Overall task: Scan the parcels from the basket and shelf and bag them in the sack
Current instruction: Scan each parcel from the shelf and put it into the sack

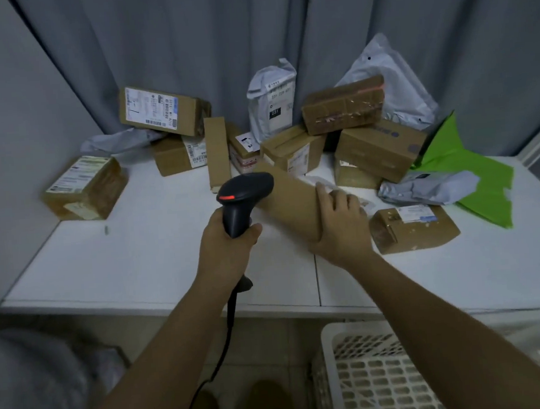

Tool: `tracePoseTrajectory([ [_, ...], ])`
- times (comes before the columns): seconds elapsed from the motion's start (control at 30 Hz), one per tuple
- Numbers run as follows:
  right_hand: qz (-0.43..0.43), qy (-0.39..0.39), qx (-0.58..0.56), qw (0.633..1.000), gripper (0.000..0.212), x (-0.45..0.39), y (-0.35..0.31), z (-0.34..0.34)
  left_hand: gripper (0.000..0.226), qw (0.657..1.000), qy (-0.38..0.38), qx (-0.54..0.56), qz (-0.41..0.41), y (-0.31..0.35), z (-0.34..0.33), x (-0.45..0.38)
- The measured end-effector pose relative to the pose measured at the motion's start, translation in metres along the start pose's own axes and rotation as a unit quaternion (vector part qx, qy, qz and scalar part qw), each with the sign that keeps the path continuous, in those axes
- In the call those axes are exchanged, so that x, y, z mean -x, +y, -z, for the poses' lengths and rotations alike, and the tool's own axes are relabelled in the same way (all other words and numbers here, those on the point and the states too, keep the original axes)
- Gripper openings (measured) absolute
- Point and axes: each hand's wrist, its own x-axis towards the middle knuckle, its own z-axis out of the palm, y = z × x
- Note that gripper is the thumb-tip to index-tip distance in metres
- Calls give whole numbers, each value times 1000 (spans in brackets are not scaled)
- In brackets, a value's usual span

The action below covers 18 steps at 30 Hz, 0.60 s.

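My left hand (225, 242) grips the handle of a black barcode scanner (244, 195), whose red light is lit and whose head points away from me. My right hand (340, 225) holds the near end of a long brown cardboard parcel (289, 196), tilted above the white table (138, 264) just right of the scanner. Several more cardboard boxes and grey mailer bags lie piled at the back of the table, among them a labelled box (163, 111) and an upright grey mailer (273, 103). A white plastic basket (370, 376) stands on the floor at lower right.
A green plastic bag (481, 183) lies at the table's right end beside a crumpled grey mailer (427, 188). A taped box (85, 188) sits at the left edge, a labelled one (411, 228) near my right hand. Grey curtains hang behind. The scanner's cable (221, 351) drops off the table's front.
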Motion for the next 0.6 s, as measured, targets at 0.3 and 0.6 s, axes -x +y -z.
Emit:
tracePoseTrajectory([
  [0.3, 179, -13, -75, 981, 75, 101, -86, -26, 26, 997, 73, -7, 31, -37, 59, 39],
  [0.6, -310, -138, -540, 770, 108, 26, -69, -22, 20, 993, 116, 15, 14, -63, 76, 5],
])
